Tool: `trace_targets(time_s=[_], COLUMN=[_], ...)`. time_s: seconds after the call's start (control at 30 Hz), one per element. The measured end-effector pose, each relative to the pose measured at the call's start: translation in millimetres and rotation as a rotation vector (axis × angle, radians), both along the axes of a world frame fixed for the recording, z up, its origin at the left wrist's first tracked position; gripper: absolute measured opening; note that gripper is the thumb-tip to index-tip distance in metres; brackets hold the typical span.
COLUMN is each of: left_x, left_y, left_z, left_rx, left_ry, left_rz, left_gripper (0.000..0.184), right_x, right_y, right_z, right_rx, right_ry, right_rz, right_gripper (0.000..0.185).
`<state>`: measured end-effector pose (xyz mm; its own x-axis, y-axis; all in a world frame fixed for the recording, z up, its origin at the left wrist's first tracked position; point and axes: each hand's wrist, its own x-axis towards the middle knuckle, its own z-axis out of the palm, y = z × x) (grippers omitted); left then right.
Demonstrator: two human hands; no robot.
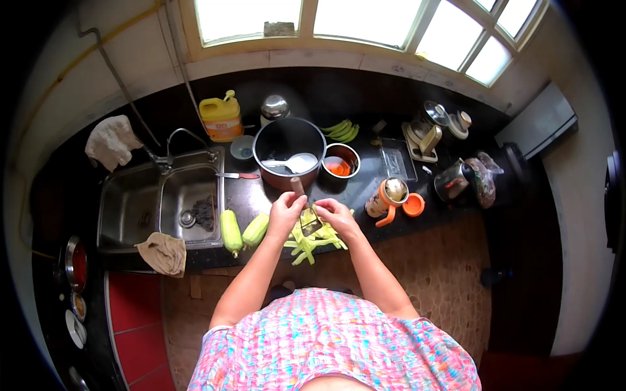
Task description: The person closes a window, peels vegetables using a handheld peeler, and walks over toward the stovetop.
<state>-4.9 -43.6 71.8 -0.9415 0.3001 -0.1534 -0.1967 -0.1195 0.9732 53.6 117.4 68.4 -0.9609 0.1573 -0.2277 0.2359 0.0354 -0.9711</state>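
Observation:
Over the counter's front edge, my left hand (285, 214) is closed round a peeler (310, 223), whose handle points up and away from me and whose wide frame hangs downward. My right hand (338, 216) has its fingers pinched at the side of the peeler's head; whether a scrap of peel is between them is too small to tell. Beneath both hands lies a loose heap of pale green peels (304, 246), partly hanging past the edge. Left of my left forearm rest two peeled, light green gourds, one long gourd (231, 232) and a second gourd (255, 231).
Behind my hands stand a large dark pot (289, 133) with a white ladle inside and a smaller pot (340, 163). A knife (238, 175) lies beside the double sink (160, 195). An orange-handled mug (385, 199) and its orange lid (413, 204) are at right; green bananas (342, 131) lie behind.

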Motion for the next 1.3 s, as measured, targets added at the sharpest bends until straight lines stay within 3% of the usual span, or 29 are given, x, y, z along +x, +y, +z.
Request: trace_targets(time_s=[0.1, 0.23, 0.3, 0.7, 0.77, 0.9, 1.17, 1.2, 1.3], left_x=[10, 25, 34, 55, 53, 52, 43, 43, 43], left_y=[-7, 2, 10, 22, 24, 30, 14, 11, 2], left_z=[-1, 1, 2, 13, 13, 13, 6, 8, 11], left_rx=[-0.038, -0.064, -0.022, -0.091, -0.138, -0.152, -0.178, -0.182, -0.143], left_ry=[0.104, 0.168, 0.157, 0.215, 0.260, 0.277, 0.250, 0.262, 0.258], left_rz=[0.080, 0.102, 0.145, 0.204, 0.224, 0.236, 0.421, 0.426, 0.413], left_gripper=[0.019, 0.016, 0.016, 0.012, 0.012, 0.013, 0.012, 0.012, 0.013], right_x=[9, 23, 30, 37, 33, 25, 18, 18, 15], right_y=[11, 4, -2, 7, 10, 12, 24, 26, 22], right_z=[-19, -19, -13, -14, -21, -18, -48, -50, -59], right_rx=[-0.163, -0.002, 0.505, 0.577, 0.689, 0.713, 0.783, 0.809, 0.738], right_ry=[-0.083, 0.132, 0.355, 0.390, 0.540, 0.556, 0.527, 0.434, 0.544], right_rz=[-0.152, -0.104, -0.048, -0.002, 0.001, 0.026, 0.048, 0.076, 0.002], right_gripper=[0.023, 0.020, 0.019, 0.021, 0.018, 0.012, 0.006, 0.013, 0.027])
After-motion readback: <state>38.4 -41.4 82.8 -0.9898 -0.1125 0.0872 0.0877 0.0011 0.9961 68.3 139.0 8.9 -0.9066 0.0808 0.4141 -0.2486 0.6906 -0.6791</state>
